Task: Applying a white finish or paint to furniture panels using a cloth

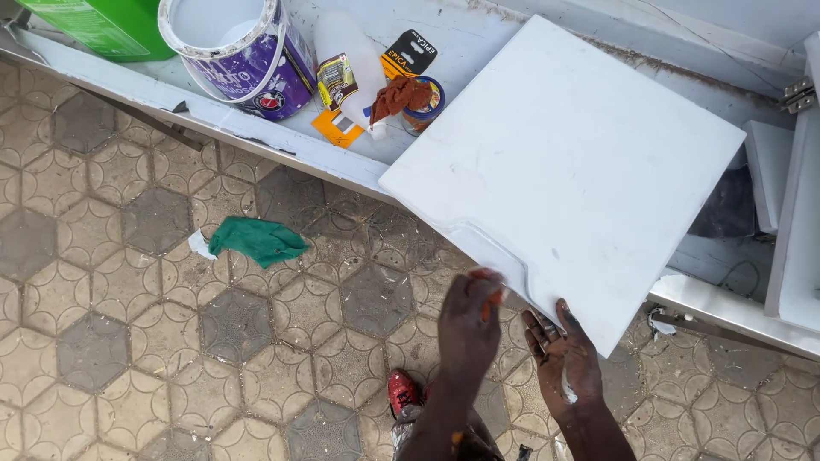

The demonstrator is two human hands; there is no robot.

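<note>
Paved floor; hands [512,333] steady white panel [568,166], corner pointing down.

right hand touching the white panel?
Touching. Head view shows the right hand under the white panel, its thumb and fingers lying against the near edge.

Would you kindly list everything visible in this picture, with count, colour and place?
White panel: one, white, lying tilted across the white bench, its near edge overhanging the floor.
White bench: one, white, along the top.
Paint bucket: one, purple and white, open, on the bench at top left.
Green container: one, green, top left corner.
Plastic bottle: one, white, beside the bucket.
Small tin: one, blue-rimmed, under a rust-coloured rag.
Green cloth: one, green, on the paved floor.
Red shoe: one, red, bottom centre.
Left hand: pinching something small and orange at the panel's edge.
Right hand: supporting the panel's near corner.
</note>
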